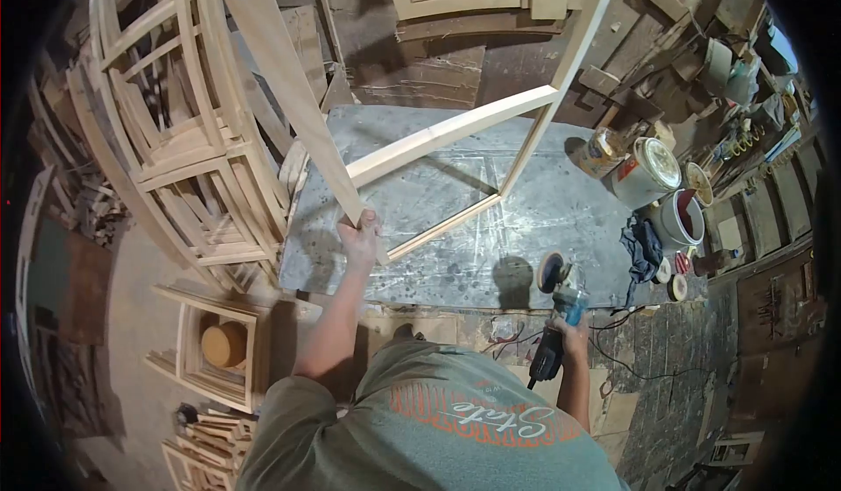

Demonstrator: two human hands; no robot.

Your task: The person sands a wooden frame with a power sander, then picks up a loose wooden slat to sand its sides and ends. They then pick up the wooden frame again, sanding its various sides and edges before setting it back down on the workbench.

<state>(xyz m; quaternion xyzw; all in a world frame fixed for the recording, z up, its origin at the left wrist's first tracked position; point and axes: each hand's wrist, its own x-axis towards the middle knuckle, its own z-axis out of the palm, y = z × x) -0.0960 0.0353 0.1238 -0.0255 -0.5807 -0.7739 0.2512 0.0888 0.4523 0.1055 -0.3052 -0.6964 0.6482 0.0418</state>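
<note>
A pale wooden frame (pixel 455 129) with long side pieces and crossbars stands tilted on a grey, scuffed worktable (pixel 578 219). My left hand (pixel 360 239) is closed around the lower end of its left side piece. In my right hand (pixel 574 332), at the table's front edge, is an angle grinder (pixel 571 303) with a blue and black body. The grinder's round disc (pixel 551 272) faces left, apart from the frame. My right fingers wrap round the grinder's body and are partly hidden.
Several wooden frames (pixel 180 132) are stacked at the left. Buckets (pixel 655 165) and a dark cloth (pixel 642 250) occupy the table's right end. A cord (pixel 648 375) trails at the lower right. A smaller frame (pixel 256 351) surrounds a tan cylinder (pixel 225 345) at lower left.
</note>
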